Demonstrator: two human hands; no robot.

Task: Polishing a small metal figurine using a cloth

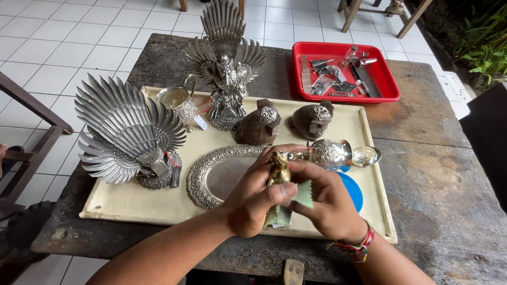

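Your left hand (253, 203) is curled tight around a small gold figure (279, 174), so it stays up off the table and does not slip; your right hand (327, 203) pinches a small pale green cloth (303, 194) between thumb and fingers and presses it against the side of the figure. The figure is right in front of you, between both hands, above the near edge of the big cream tray (369, 158).

The cream tray holds lots of shiny silver things, set apart so they do not bump; a fan-winged silver bird (124, 134) stands on the left, a tall winged silver statue (226, 68) stands at the back, and a little silver cup (179, 103) sits between them. Two dark brown bird shapes (259, 125) with silver tops sit in the middle; a round silver-rimmed plate (216, 174) lies flat just beside your left hand; a round silver pot (331, 154) and a blue lid (353, 191) sit close behind your right hand.

A red tray (388, 87) sits further back on the old wooden table (438, 184); it holds small tools and bits, too small to tell apart.
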